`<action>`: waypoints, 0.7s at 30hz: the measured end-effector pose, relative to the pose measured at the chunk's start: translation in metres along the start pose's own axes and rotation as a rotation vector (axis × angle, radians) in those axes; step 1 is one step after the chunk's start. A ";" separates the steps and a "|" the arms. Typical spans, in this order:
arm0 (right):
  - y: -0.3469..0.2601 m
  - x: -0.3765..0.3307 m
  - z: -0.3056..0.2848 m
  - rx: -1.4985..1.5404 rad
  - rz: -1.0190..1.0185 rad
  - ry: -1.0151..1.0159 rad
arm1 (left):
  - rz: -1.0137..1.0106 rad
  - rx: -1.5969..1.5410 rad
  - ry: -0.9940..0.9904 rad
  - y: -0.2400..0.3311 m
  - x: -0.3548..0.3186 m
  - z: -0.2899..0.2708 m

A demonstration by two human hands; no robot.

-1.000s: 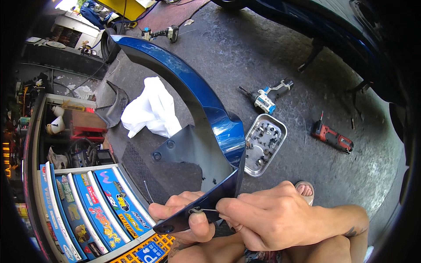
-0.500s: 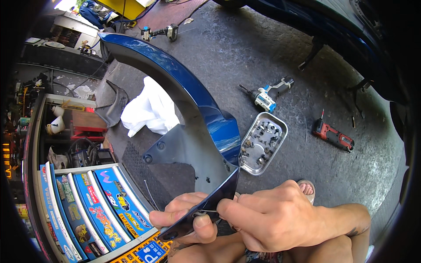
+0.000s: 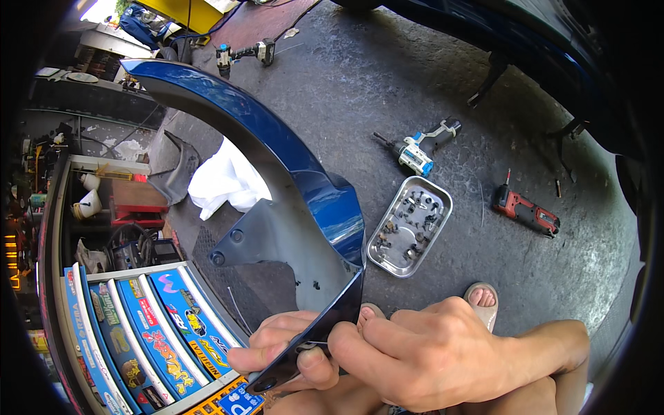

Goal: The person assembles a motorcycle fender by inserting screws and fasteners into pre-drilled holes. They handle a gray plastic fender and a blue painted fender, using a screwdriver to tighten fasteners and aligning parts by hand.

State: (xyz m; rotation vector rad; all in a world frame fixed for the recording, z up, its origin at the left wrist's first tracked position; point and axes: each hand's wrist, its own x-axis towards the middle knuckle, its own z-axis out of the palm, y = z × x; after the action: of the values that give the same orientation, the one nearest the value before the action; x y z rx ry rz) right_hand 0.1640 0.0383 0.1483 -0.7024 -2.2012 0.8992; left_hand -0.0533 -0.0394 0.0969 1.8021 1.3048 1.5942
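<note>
A long, curved, glossy dark-blue fender panel [image 3: 277, 149] rises from my hands toward the far left, its dull inner side facing left. My left hand [image 3: 280, 332] is closed on the narrow near end, fingers behind it and thumb on the near side. Close beside that thumb, the thin metal shaft of a small tool [image 3: 318, 343] meets the panel by a dark round spot. My right hand [image 3: 422, 349] is closed around this tool; its handle is hidden inside the fingers.
On the floor lie a metal tray [image 3: 373, 238] of small fasteners, a white-and-blue impact driver [image 3: 416, 153], a red cordless ratchet [image 3: 527, 213], another power tool [image 3: 245, 54] and white cloth [image 3: 225, 185]. A stickered drawer cabinet [image 3: 162, 325] stands left; a dark-blue vehicle [image 3: 532, 41] stands far right.
The panel has shifted left, its far tip most clearly. Both hands have moved slightly left with it, keeping their grips, and the tool is still against the panel.
</note>
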 end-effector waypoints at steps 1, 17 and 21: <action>0.000 0.001 0.001 -0.012 -0.001 0.017 | 0.019 -0.028 0.030 0.000 0.001 0.003; -0.017 0.004 0.005 -0.447 0.069 0.000 | -0.576 0.380 0.192 0.042 0.006 0.032; -0.023 0.001 0.011 -0.747 0.084 -0.081 | -0.183 0.324 0.152 0.010 0.007 0.040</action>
State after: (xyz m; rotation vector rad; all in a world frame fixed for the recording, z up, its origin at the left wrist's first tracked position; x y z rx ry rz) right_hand 0.1500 0.0199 0.1596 -1.1121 -2.5958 0.1045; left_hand -0.0129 -0.0268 0.0978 1.7020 1.8319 1.5116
